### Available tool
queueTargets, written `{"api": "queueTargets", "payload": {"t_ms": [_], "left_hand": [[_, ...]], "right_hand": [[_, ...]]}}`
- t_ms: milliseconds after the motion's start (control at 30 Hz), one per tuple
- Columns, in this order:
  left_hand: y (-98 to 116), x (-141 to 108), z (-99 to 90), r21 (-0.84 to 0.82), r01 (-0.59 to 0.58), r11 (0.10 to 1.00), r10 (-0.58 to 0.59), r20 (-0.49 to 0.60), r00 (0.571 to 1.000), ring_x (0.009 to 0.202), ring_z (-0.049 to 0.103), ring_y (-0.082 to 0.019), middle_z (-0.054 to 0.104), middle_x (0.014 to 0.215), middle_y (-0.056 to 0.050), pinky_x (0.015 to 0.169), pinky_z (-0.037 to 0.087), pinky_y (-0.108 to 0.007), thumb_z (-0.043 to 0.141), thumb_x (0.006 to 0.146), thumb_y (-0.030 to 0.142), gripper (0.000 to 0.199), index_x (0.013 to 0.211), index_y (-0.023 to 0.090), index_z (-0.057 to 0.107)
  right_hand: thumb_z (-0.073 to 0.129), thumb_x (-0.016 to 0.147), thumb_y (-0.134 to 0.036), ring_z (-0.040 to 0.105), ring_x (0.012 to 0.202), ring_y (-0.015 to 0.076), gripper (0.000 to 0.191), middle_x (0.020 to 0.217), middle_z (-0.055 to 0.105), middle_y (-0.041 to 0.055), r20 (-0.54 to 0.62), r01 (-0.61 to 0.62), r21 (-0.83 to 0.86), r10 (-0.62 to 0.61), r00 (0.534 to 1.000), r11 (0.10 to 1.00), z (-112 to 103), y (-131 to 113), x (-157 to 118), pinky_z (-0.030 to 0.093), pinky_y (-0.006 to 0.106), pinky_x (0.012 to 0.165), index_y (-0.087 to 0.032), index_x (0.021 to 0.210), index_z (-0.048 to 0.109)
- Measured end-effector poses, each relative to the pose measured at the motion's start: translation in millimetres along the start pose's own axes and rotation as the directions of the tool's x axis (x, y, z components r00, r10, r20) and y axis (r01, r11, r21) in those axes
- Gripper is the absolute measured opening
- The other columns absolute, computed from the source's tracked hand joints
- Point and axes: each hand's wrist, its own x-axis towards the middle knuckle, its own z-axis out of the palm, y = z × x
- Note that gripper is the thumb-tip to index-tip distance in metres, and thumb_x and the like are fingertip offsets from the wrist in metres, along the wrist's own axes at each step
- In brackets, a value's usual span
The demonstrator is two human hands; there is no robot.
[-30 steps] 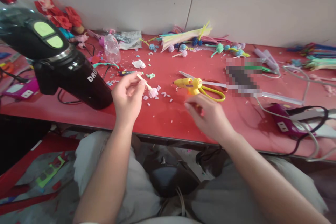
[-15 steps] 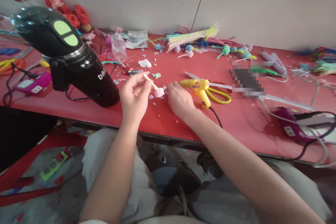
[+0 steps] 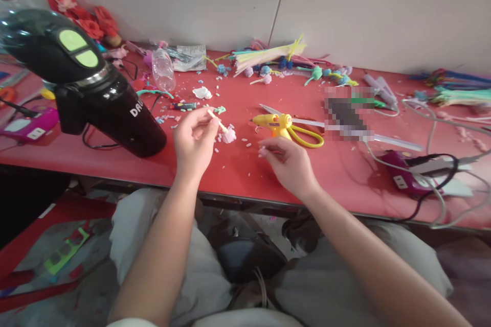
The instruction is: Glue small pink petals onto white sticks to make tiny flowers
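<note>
My left hand (image 3: 195, 138) pinches the pale yellow stem of a small flower with a pink clustered head (image 3: 229, 135), held just over the red table (image 3: 226, 171). My right hand (image 3: 289, 163) is closed at the fingertips on small pink pieces (image 3: 262, 152), to the right of the flower. Beyond that hand lies a yellow glue gun (image 3: 274, 121) with a clear glue stick out of its back. Yellow-handled scissors (image 3: 307, 135) lie partly under the gun. More small pink pieces (image 3: 246, 143) are scattered between my hands.
A large black tumbler (image 3: 118, 107) stands at the left. A clear plastic bottle (image 3: 163, 71) and a bundle of pipe cleaners (image 3: 264, 56) lie along the back. Purple power strips (image 3: 406, 173) with cables lie right and left. A blurred-out dark object (image 3: 347, 115) sits right of the scissors.
My right hand has lifted off the table and moved right and nearer to me, with small pink pieces at its fingertips. My left hand keeps its hold on the flower. The view has shifted right.
</note>
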Motion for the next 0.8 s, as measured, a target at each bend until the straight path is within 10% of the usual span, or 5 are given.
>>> {"api": "queueTargets", "payload": {"t_ms": [800], "left_hand": [[4.1, -17.0, 23.0, 0.002, 0.022, 1.0, -0.022, 0.13, 0.991, 0.09, 0.079, -0.02, 0.08, 0.098, -0.008, 0.081, 0.066, -0.029, 0.078, 0.086, 0.027, 0.023, 0.106, 0.017, 0.075]], "right_hand": [[0.07, 0.093, -0.029, 0.076, 0.088, 0.0208, 0.014, 0.097, 0.082, 0.0034, -0.013, -0.016, 0.085, 0.017, 1.0, 0.996, -18.7, 10.7, -14.6, 0.062, 0.036, 0.083, -0.025, 0.1, 0.081]]}}
